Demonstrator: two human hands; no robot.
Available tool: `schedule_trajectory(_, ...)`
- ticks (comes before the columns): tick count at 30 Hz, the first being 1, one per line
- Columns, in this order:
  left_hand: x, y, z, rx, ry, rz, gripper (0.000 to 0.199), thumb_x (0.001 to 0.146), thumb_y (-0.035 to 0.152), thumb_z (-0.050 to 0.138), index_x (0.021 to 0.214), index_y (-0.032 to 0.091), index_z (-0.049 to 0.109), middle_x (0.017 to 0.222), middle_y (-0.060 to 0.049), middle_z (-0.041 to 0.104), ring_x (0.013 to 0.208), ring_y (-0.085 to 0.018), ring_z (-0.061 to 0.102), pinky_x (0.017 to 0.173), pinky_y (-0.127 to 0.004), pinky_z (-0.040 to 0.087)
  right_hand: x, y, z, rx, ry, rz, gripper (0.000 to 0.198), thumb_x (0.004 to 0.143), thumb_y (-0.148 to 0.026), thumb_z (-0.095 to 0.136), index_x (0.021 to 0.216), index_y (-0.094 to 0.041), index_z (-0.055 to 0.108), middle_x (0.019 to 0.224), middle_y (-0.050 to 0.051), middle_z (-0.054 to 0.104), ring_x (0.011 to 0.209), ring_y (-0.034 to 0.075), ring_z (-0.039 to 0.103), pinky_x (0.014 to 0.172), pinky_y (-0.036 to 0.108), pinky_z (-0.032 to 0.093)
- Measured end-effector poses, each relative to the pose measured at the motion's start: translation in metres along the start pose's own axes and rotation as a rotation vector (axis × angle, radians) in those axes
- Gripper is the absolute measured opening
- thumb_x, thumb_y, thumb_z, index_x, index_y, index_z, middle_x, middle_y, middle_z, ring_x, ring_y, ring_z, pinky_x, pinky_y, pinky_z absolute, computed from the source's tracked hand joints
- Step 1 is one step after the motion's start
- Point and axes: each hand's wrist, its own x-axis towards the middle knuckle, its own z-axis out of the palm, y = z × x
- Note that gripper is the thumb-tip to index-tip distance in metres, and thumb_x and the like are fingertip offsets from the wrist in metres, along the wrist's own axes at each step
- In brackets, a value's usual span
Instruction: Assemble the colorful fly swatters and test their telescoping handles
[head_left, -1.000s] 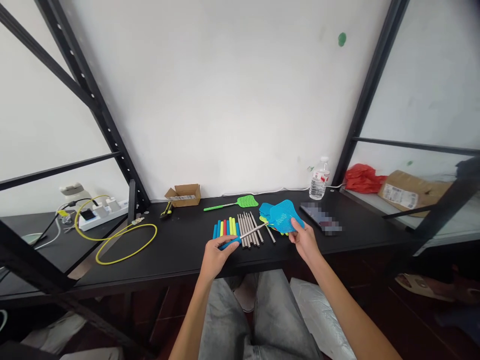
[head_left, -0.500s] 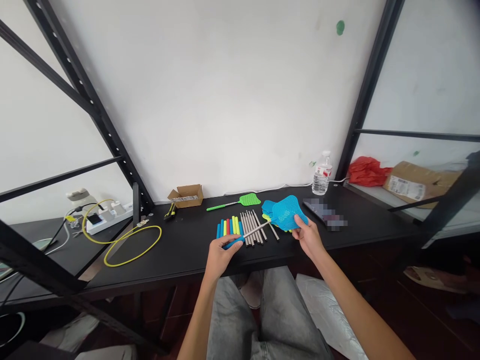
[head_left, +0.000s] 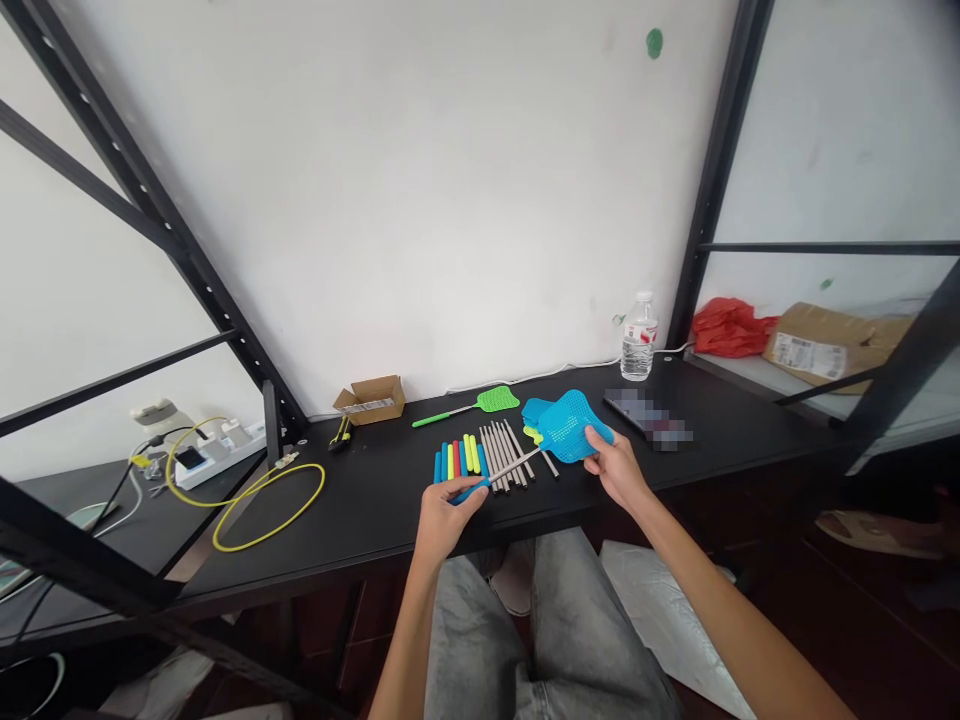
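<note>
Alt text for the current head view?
A blue fly swatter is held over a black desk, left hand on its handle, right hand on its mesh head. Colored tubes and metal rods lie beyond the left hand; a green swatter lies farther back.

Dark device pixelated. Swatter handle partly covered by left fingers. Bottle label too small to read.

I have the left forearm and right forearm angled forward and inward, the left hand curled in a grip, the right hand pinching, thumb on top, fingers beneath.
</note>
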Motion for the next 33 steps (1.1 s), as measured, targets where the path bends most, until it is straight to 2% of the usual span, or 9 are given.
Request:
schedule_trajectory(8, 0.001, -0.003, 0.000, 0.017, 0.004, -0.002, 0.033, 0.081, 0.047, 0.067, 0.095, 0.019, 0.079, 0.078, -0.006, 0.074, 0.070, -0.021, 0.065, 0.059, -0.026, 0.049, 0.000, 0.002, -0.001, -0.063, -0.029, -0.028, 0.039, 0.084, -0.044, 0.068, 0.065, -0.020, 0.044, 0.057, -0.005, 0.037, 0.046, 0.007, 0.030, 0.042, 0.024, 0.021)
schedule_trajectory(22, 0.005, -0.013, -0.001, -0.024, -0.020, -0.005, 0.030, 0.079, 0.046, 0.070, 0.096, 0.022, 0.076, 0.092, -0.006, 0.074, 0.086, -0.024, 0.067, 0.074, -0.031, 0.052, 0.001, 0.007, -0.004, -0.278, -0.082, -0.038, 0.048, 0.086, -0.053, 0.062, 0.058, -0.021, 0.040, 0.051, -0.004, 0.038, 0.041, 0.008, 0.033, 0.043, 0.027, 0.020)
schedule_trajectory(29, 0.005, -0.015, -0.001, 0.001, -0.003, 0.014, 0.031, 0.078, 0.046, 0.070, 0.094, 0.020, 0.076, 0.083, -0.005, 0.072, 0.078, -0.021, 0.064, 0.068, -0.028, 0.049, -0.004, -0.002, -0.001, -0.388, -0.168, -0.033, 0.045, 0.090, -0.054, 0.055, 0.062, -0.019, 0.051, 0.055, -0.001, 0.052, 0.041, 0.008, 0.036, 0.045, 0.028, 0.025)
schedule_trajectory(33, 0.005, -0.012, 0.000, 0.013, 0.008, 0.016, 0.032, 0.079, 0.048, 0.068, 0.090, 0.019, 0.076, 0.080, -0.005, 0.071, 0.076, -0.021, 0.063, 0.067, -0.028, 0.048, -0.006, -0.008, 0.000, -0.465, -0.216, -0.048, 0.045, 0.092, -0.053, 0.052, 0.062, -0.019, 0.053, 0.050, -0.002, 0.049, 0.043, 0.009, 0.036, 0.050, 0.029, 0.029)
